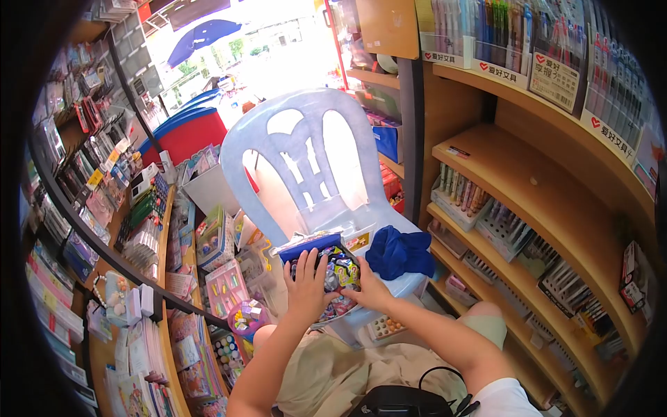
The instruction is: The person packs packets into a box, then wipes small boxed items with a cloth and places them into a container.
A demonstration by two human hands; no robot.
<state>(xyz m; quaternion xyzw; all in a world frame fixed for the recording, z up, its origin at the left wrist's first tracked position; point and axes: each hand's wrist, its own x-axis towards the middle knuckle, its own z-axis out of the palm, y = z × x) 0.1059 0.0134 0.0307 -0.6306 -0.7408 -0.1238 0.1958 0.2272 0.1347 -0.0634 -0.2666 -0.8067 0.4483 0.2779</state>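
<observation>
A box of small shiny wrapped packets [342,267] rests at the front of a pale blue plastic chair [240,139], its dark blue flap [316,243] raised at the back. My left hand [306,278] lies over the box's left side, fingers spread on the packets and up to the flap. At the right side, my right hand [372,286] grips the box's edge, thumb towards the packets. The packets between the hands are silver, yellow-green and purple. Beside the box on the chair sits a crumpled dark blue cloth [399,251].
Wooden shelves [514,163] with pens and trays curve along the right. Racks of stationery [142,243] line the left. A pink basket [248,316] of small items stands by my left knee. A black bag [410,402] sits at my waist. Beyond the chair is a bright doorway.
</observation>
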